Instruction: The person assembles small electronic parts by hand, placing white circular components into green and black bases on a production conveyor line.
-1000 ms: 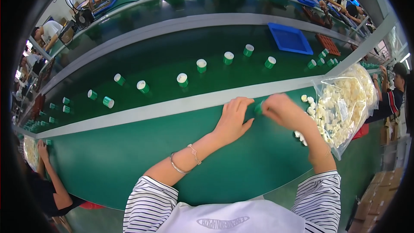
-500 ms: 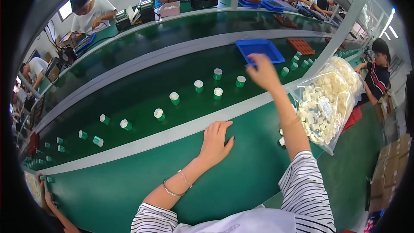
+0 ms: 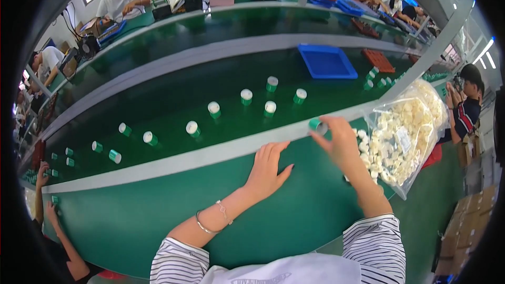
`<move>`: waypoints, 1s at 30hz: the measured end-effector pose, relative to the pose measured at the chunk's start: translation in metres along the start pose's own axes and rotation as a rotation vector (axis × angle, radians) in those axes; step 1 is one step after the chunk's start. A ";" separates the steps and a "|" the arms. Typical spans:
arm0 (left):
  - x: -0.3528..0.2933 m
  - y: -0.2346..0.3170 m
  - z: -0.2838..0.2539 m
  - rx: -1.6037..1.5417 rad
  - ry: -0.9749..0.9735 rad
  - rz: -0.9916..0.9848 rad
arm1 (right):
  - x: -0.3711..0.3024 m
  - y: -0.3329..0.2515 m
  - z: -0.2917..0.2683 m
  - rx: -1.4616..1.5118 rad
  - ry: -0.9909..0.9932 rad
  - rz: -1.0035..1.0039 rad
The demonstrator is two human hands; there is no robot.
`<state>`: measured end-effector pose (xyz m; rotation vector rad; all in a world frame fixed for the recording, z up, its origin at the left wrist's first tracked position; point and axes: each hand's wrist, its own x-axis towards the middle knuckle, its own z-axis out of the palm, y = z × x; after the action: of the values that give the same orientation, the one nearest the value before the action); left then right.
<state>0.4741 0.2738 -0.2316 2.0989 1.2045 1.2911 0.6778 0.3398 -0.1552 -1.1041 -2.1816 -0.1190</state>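
Between the thumb and fingers of my right hand is a small green cylinder, tilted, held over the pale rail at the belt's near edge. My left hand rests on the green worktop, its fingers stretched and apart, holding nothing. Beyond the rail, several green cylinders with white tops stand on the dark green belt; one such cylinder is a little past my hands. Loose cream-white pieces lie on the worktop just right of my right hand, beside a clear plastic bag full of them.
A blue tray lies on the belt at the back, with a reddish-brown tray right of it. A slanted metal post rises behind the bag. At far left a co-worker's hands handle cylinders; others sit across the line.
My right hand has come back from beside the blue tray to the near rail and now holds a green cylinder. My left hand stays on the worktop. The view has shifted slightly.
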 end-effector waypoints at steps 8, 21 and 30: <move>-0.001 0.002 0.001 -0.032 -0.155 0.083 | -0.047 -0.058 -0.011 0.324 -0.227 0.234; -0.002 0.012 -0.001 0.022 -0.278 0.083 | -0.075 0.119 -0.018 -0.251 -0.110 0.309; 0.000 0.010 0.001 -0.008 -0.291 0.085 | -0.049 0.023 -0.028 0.303 -0.216 0.581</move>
<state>0.4796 0.2680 -0.2249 2.2577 0.9928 0.9775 0.7297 0.3105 -0.1684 -1.5668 -1.8794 0.5904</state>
